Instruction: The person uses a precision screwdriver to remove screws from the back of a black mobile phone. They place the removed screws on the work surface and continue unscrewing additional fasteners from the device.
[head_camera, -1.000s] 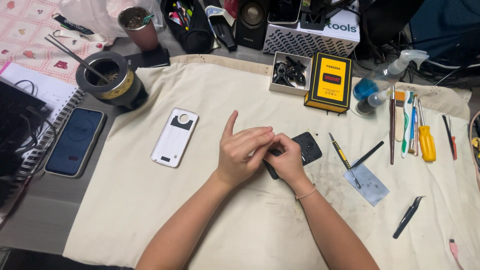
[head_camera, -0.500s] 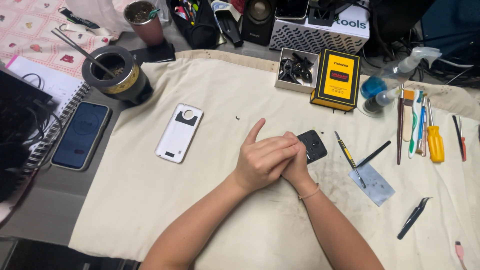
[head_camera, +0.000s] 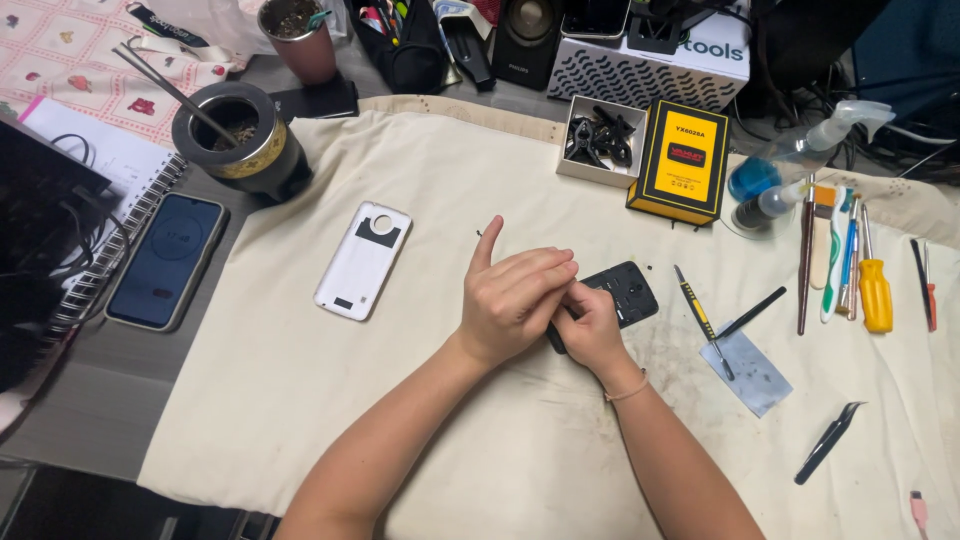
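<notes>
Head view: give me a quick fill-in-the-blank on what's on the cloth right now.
1. Both hands work on a ____ phone.
2. The white back cover lies to the ____ of the hands.
3. The box beside the clips is ____.
4. The tweezers lie ____ of the hands.

Missing: black; left; yellow; right

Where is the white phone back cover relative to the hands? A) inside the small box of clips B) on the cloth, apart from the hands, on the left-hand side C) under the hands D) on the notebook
B: the white back cover lies flat on the cream cloth, clear of the left hand and the right hand, which are at the dark phone body.
</notes>
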